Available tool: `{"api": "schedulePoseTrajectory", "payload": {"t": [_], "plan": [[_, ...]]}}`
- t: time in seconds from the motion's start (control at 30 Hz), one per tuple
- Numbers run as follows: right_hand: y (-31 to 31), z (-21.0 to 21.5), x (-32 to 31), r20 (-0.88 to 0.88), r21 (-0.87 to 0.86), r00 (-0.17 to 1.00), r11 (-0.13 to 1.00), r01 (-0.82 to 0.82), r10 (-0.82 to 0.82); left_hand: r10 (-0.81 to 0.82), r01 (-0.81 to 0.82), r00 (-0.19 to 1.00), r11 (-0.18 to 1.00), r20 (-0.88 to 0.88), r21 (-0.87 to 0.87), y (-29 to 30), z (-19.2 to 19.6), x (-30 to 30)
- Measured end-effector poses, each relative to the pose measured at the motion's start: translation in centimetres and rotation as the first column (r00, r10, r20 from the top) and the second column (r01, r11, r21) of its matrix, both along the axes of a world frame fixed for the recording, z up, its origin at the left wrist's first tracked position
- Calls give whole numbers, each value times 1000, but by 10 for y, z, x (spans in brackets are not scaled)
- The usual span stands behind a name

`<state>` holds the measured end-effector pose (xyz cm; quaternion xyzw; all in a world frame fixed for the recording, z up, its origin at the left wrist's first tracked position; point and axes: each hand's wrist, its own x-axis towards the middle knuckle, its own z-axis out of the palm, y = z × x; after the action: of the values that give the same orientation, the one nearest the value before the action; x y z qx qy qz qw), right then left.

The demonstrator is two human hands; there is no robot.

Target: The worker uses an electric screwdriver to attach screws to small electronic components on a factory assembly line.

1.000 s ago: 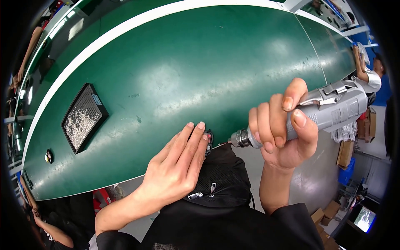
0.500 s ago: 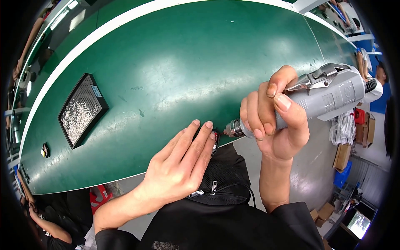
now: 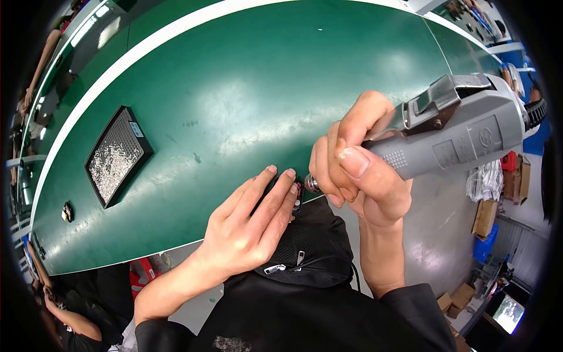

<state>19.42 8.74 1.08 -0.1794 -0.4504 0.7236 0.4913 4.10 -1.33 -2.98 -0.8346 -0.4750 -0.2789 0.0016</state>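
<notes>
My right hand (image 3: 366, 167) is wrapped round a grey electric screwdriver (image 3: 463, 141), thumb and fingers closed on its barrel. The tool lies nearly level, with its metal nose pointing left at a small black part (image 3: 298, 198) by the near table edge. Nose and part look to be touching or almost so; the exact contact is too small to tell. Over that part rest the outstretched fingers of my left hand (image 3: 243, 226), holding it steady from its left side. My left thumb is hidden, and most of the part lies beneath the fingers.
On the green table (image 3: 234, 82), at left, stands a black tray (image 3: 122, 124) with many small silvery screws. A small black-and-yellow piece (image 3: 67, 212) lies nearer the left edge. A black mesh bag (image 3: 316, 240) sits against my front. Another person's arm (image 3: 73, 317) shows at lower left.
My right hand has moved left and a little up with the screwdriver, bringing its nose against or close to the black part. My left hand has shifted only slightly left.
</notes>
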Motion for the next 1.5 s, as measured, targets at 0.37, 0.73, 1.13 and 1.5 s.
{"api": "schedulePoseTrajectory", "payload": {"t": [0.37,0.73,1.13,1.5], "plan": [[4,-3,0,56,184,988,971,-152,144,-7,7,1000,1000,4,-7,-1,2,2],[12,9,9,-151,226,941,937,-265,303,-3,3,999,1000,-35,-17,-17,7,-16],[26,-35,20,-450,-445,893,869,-219,-5,918,-941,318,337,-238,43,-150,15,-205],[17,-46,29,-490,-397,871,895,-205,-17,752,-773,618,634,-230,-7,-47,59,-196]]}}
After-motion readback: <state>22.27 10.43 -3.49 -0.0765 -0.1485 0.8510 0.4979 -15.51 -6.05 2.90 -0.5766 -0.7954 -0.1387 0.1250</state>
